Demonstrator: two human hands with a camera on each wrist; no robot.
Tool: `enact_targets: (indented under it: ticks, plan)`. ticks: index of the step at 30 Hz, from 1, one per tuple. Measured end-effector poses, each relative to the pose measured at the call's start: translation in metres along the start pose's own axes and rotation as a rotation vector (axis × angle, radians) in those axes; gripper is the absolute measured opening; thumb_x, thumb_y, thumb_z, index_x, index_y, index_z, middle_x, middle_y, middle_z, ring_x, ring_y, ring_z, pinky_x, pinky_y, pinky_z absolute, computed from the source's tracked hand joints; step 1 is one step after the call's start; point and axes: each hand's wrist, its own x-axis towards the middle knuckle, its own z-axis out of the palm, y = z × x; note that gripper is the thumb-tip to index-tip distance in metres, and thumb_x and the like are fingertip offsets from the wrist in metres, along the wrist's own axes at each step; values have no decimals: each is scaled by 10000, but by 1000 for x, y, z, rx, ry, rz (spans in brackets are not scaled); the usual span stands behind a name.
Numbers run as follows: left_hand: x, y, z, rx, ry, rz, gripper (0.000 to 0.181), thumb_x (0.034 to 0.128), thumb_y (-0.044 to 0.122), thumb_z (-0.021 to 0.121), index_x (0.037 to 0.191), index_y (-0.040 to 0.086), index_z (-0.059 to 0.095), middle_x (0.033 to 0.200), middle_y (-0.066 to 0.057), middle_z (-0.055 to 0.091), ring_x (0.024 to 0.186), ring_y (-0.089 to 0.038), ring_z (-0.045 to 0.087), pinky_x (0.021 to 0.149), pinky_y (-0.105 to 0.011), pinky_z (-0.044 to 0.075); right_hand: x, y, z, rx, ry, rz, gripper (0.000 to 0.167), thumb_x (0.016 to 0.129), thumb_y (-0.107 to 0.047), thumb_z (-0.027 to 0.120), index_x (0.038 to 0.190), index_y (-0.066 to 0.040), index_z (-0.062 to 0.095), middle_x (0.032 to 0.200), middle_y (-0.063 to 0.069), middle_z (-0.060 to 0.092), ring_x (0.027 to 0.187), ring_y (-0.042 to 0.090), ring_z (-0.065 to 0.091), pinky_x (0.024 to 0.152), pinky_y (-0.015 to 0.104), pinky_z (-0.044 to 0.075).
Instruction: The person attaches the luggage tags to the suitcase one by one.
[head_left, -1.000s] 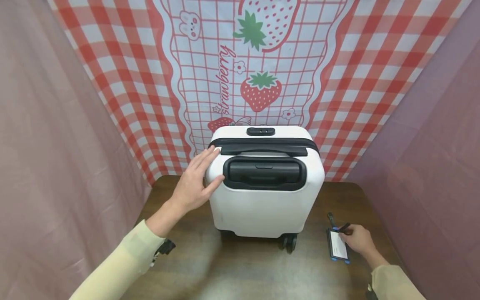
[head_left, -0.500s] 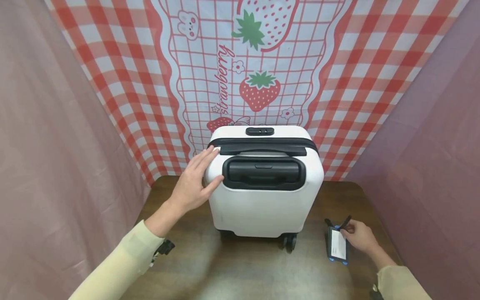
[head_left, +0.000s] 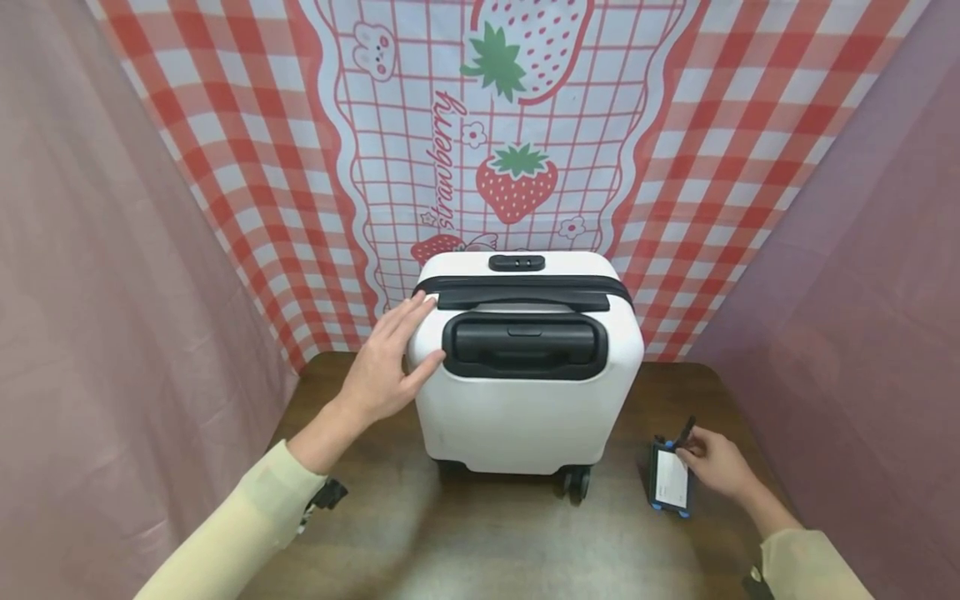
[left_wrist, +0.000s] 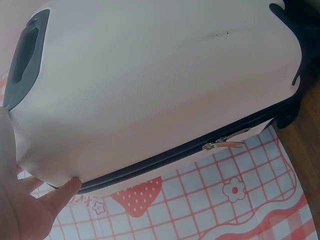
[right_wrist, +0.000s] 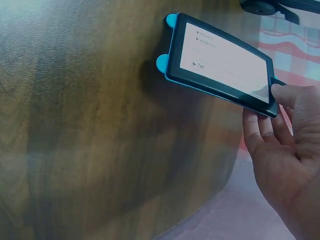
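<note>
A white hard-shell suitcase (head_left: 517,425) stands upright on the table, its black telescopic handle (head_left: 525,342) pushed down into the recess. My left hand (head_left: 384,367) rests on its top left corner with fingers spread; in the left wrist view the hand (left_wrist: 30,205) lies along the corner near the zipper (left_wrist: 150,167). To the right of the suitcase, my right hand (head_left: 716,467) pinches a luggage tag (head_left: 671,479) at its strap end. The right wrist view has the tag (right_wrist: 225,62), black-framed with blue edges and a white card, tilted between thumb and fingers of the hand (right_wrist: 290,145).
The brown wooden table (head_left: 510,533) bears the suitcase. Behind it hangs a red-and-white checked strawberry cloth (head_left: 517,183), close to the suitcase's back. Pink curtains (head_left: 135,292) hang along both sides. Black wheels (head_left: 576,483) show beneath the suitcase.
My right hand has raised and tilted the luggage tag, shifting it slightly up and left, and its strap has changed position. My left hand stays on the suitcase corner.
</note>
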Motion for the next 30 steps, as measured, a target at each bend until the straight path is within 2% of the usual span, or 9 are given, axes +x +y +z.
enact_targets:
  ticks: [6, 7, 11, 13, 17, 20, 24, 30]
  plan:
    - [-2, 0, 1, -5, 2, 3, 757, 972, 355, 770, 1630, 187, 435, 1700, -107, 429, 1553, -357, 443, 1201, -593, 447, 1, -16, -10, -4, 68, -58, 94, 980, -80, 733, 1057, -35, 703, 1002, 177, 803, 879, 313, 793, 684, 264, 586]
    - [-2, 0, 1, -4, 2, 3, 760, 971, 357, 771, 1631, 188, 432, 1701, -105, 428, 1552, -358, 445, 1201, -591, 447, 1, -19, -12, -6, 75, -69, 102, 986, -82, 730, 1073, -36, 703, 1005, 179, 803, 866, 291, 792, 673, 261, 582]
    - [-2, 0, 1, -6, 2, 2, 765, 970, 356, 773, 1633, 192, 429, 1703, -107, 424, 1551, -364, 445, 1200, -595, 447, 4, -31, -22, -2, 135, -141, 136, 980, -65, 742, 1113, -62, 710, 973, 139, 796, 817, 30, 717, 651, 229, 572]
    - [-1, 0, 1, -7, 2, 1, 765, 971, 358, 772, 1634, 193, 428, 1703, -110, 422, 1550, -369, 445, 1199, -597, 448, 6, -36, -28, 14, 169, -177, 172, 966, -46, 758, 1128, -70, 704, 987, 136, 788, 816, -47, 682, 652, 198, 578]
    - [-1, 0, 0, -8, 2, 0, 758, 972, 357, 770, 1631, 195, 432, 1702, -112, 424, 1553, -366, 442, 1199, -603, 444, 6, -49, -40, 60, 213, -195, 260, 939, -22, 782, 1182, -45, 691, 1043, 178, 772, 847, -27, 722, 692, 104, 574]
    - [-1, 0, 0, -8, -1, -4, 756, 973, 357, 768, 1630, 193, 433, 1702, -113, 423, 1554, -364, 441, 1199, -603, 444, 4, -60, -50, 66, 243, -172, 264, 929, -34, 795, 1180, -37, 715, 1044, 201, 774, 839, -110, 694, 682, 68, 553]
    - [-1, 0, 0, -11, -4, -9, 759, 973, 358, 768, 1632, 194, 430, 1704, -110, 422, 1556, -359, 439, 1197, -597, 448, 2, -75, -63, 13, 310, -165, 218, 911, -71, 828, 1121, -88, 774, 981, 178, 805, 794, -238, 586, 621, 65, 501]
    - [-1, 1, 0, -10, -6, -13, 761, 975, 359, 767, 1636, 202, 425, 1709, -103, 415, 1561, -354, 433, 1199, -593, 446, 0, -99, -85, -6, 340, -244, 212, 889, -28, 838, 1075, -123, 803, 919, 176, 815, 739, -254, 589, 553, 98, 476]
